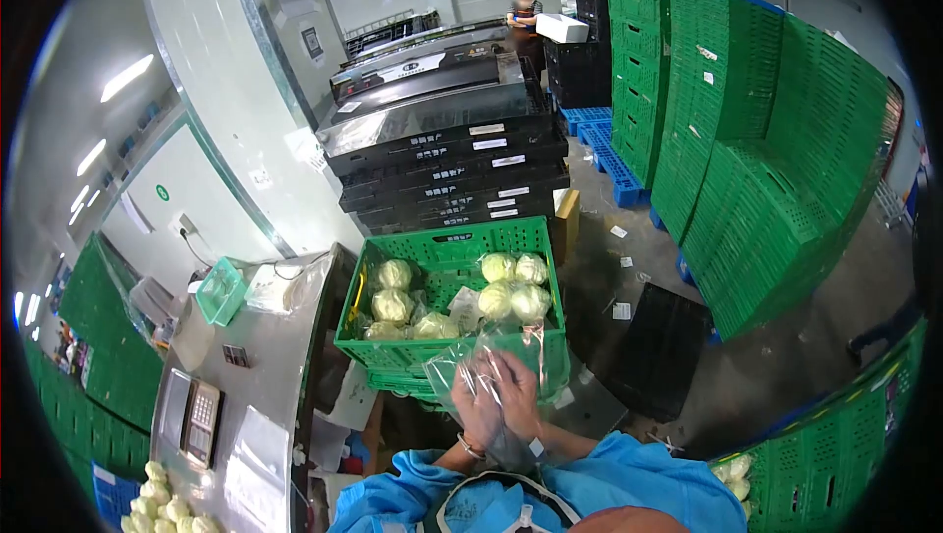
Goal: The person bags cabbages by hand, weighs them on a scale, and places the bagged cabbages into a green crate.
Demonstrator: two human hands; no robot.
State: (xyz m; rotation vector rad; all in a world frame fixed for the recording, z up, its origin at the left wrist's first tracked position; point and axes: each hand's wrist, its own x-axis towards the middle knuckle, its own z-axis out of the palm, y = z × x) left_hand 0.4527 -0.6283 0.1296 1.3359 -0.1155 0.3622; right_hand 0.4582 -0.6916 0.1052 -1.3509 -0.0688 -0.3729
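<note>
My left hand point(475, 405) and my right hand point(517, 393) are close together in front of my chest, fingers curled in on a clear plastic bag point(448, 370). The thin film spreads out over and around both hands and catches the light. Just beyond it is a green plastic crate point(471, 237), with the film overlapping its near wall in this view. Several pale, round cabbages point(393, 306) sit in the crate on its left side. Another group of cabbages point(513, 285) is bunched on its right.
A steel table point(257, 415) on the left carries a scale point(201, 422), a small green basket point(220, 289) and loose cabbages point(162, 511). Black crates point(452, 174) are stacked ahead, tall green crates point(727, 140) to the right. A black panel point(656, 351) lies on the floor. One person point(525, 22) stands far back.
</note>
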